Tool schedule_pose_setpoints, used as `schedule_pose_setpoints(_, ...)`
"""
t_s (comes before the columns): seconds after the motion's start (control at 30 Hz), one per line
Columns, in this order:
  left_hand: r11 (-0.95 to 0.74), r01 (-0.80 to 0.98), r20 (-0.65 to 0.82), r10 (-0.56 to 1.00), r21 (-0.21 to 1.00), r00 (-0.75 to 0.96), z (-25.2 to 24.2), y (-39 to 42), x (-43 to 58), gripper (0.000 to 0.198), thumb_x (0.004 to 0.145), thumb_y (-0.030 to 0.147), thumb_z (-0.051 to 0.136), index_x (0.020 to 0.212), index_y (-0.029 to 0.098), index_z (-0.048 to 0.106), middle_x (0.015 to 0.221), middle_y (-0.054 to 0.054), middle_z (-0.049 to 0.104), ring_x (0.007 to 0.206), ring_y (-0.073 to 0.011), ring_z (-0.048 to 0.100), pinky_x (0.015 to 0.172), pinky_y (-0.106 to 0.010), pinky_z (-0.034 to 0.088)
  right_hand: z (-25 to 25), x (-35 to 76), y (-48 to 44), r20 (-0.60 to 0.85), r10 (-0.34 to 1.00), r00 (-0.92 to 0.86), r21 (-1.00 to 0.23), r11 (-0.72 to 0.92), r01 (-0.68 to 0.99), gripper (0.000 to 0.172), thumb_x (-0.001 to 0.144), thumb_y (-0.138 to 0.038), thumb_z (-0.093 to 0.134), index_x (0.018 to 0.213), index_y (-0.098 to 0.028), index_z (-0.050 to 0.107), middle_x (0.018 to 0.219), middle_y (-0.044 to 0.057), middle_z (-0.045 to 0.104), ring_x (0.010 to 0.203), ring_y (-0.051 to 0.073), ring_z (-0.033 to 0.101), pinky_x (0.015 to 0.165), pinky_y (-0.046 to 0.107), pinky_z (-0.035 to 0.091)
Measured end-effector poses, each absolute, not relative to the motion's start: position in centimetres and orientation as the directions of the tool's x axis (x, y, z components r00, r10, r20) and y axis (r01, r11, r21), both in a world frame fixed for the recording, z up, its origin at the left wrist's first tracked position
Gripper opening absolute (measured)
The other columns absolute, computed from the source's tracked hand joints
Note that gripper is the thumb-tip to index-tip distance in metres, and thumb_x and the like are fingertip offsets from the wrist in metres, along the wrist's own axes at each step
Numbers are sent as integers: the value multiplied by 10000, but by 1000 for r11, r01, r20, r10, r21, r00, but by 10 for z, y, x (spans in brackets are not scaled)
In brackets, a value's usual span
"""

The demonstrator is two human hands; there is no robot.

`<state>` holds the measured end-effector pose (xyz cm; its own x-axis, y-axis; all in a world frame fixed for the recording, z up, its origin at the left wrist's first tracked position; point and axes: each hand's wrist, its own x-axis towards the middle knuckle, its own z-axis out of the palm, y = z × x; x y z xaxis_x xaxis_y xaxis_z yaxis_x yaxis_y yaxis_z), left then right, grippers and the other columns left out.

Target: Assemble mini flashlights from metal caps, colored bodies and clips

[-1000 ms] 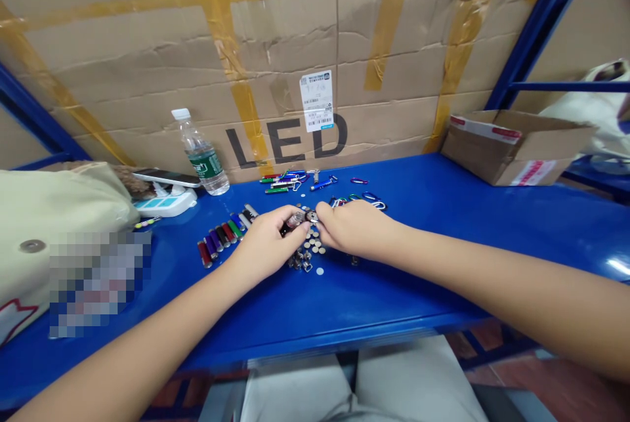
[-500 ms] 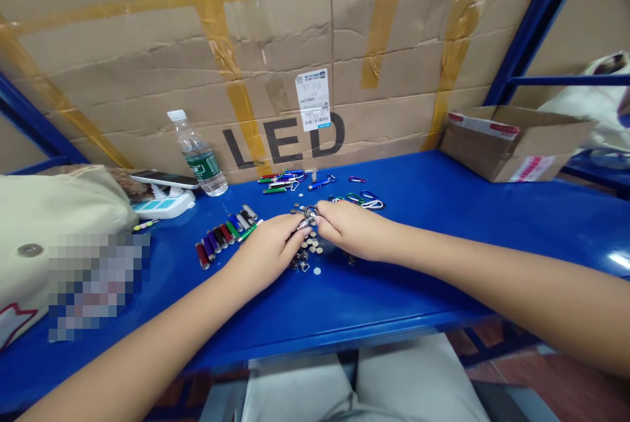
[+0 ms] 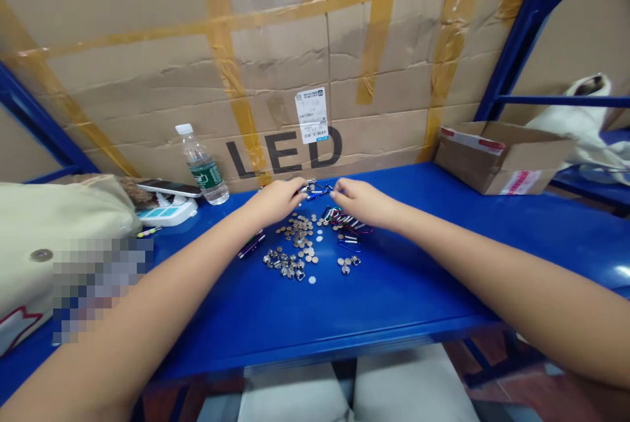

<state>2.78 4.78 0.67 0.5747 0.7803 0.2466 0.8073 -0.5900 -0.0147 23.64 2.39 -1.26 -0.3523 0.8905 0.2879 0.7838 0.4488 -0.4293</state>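
My left hand and my right hand reach to the far side of the blue metal shelf. Their fingertips nearly meet around a small tangle of keychain flashlights. Whether either hand grips anything there is hidden. Nearer me lie several coin-like button batteries and small metal flashlight parts. Coloured carabiners sit just below my right hand. A purple flashlight lies beside my left forearm, which hides anything behind it.
A water bottle, a phone and a power strip stand at the back left, beside a cream cloth bag. An open cardboard box sits at the right, with a taped carton behind the shelf.
Both hands have moved from over the metal pile to the far side of the shelf, uncovering the batteries. My left forearm now covers the place where the flashlight row lay.
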Motion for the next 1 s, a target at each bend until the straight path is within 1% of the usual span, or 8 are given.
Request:
schedule_pose_setpoints(0.07, -567, 819, 212, 792, -91, 572, 10, 77, 34, 310, 920, 318, 402, 1138, 184, 578, 1072, -104, 675, 967, -241, 627, 788, -315, 460, -13, 254, 37, 306, 919, -247, -428, 365, 827, 209, 909, -318, 392, 840, -170, 524, 875, 91, 655, 787, 185, 577, 652, 261, 370)
schedule_pose_setpoints(0.13, -470, 863, 173, 849, -184, 500, 8, 101, 38, 301, 917, 320, 406, 1125, 202, 589, 1103, -92, 668, 997, -232, 616, 792, -297, 452, -16, 268, 48, 297, 927, -230, -388, 338, 857, 210, 909, -304, 391, 857, -163, 539, 896, 102, 661, 813, 195, 588, 669, 265, 378)
schedule_pose_setpoints(0.33, -265, 935, 262, 909, -238, 324, 3, 127, 34, 294, 884, 281, 451, 1069, 126, 618, 1128, -178, 640, 1060, -333, 569, 818, -401, 426, -23, 288, 61, 262, 933, -247, -273, 317, 908, 223, 900, -320, 425, 859, -169, 582, 918, 96, 682, 797, 192, 604, 632, 256, 371)
schedule_pose_setpoints(0.43, -259, 942, 239, 921, -215, 308, 12, 110, 20, 275, 879, 323, 457, 992, 155, 644, 1039, -133, 675, 937, -274, 619, 732, -335, 437, -20, 285, 57, 248, 920, -303, -234, 361, 903, 251, 896, -349, 427, 798, -177, 582, 874, 82, 683, 716, 173, 589, 580, 254, 352)
schedule_pose_setpoints(0.57, -361, 926, 75, 926, -115, 370, 25, 52, -7, 233, 807, 395, 549, 803, 189, 657, 815, -55, 696, 749, -210, 623, 614, -274, 404, -11, 279, 46, 192, 905, -381, -175, 413, 894, 224, 868, -326, 457, 774, -177, 595, 852, 78, 678, 700, 167, 577, 563, 256, 338)
schedule_pose_setpoints(0.7, -308, 950, -103, 948, -54, 302, 19, -6, -29, 236, 763, 446, 589, 789, 225, 669, 755, -11, 695, 656, -185, 616, 554, -254, 386, 3, 280, 30, 57, 844, -533, -140, 535, 833, 191, 831, -328, 507, 792, -190, 632, 808, 50, 673, 670, 158, 564, 559, 255, 343)
schedule_pose_setpoints(0.83, -298, 949, -60, 954, -105, 293, 1, -21, -39, 199, 758, 348, 591, 883, 210, 662, 822, -39, 707, 715, -209, 635, 569, -265, 396, 16, 278, 10, -55, 814, -579, -136, 568, 812, 161, 807, -275, 528, 819, -198, 669, 838, 46, 679, 691, 161, 578, 564, 252, 360)
schedule_pose_setpoints(1.0, -379, 920, 8, 924, -104, 382, -5, -11, -38, 224, 773, 288, 534, 927, 200, 671, 855, -56, 705, 764, -215, 634, 634, -276, 430, 23, 245, -15, -38, 748, -663, -174, 648, 741, 156, 794, -258, 576, 882, -207, 694, 854, 43, 691, 716, 161, 590, 596, 257, 374)
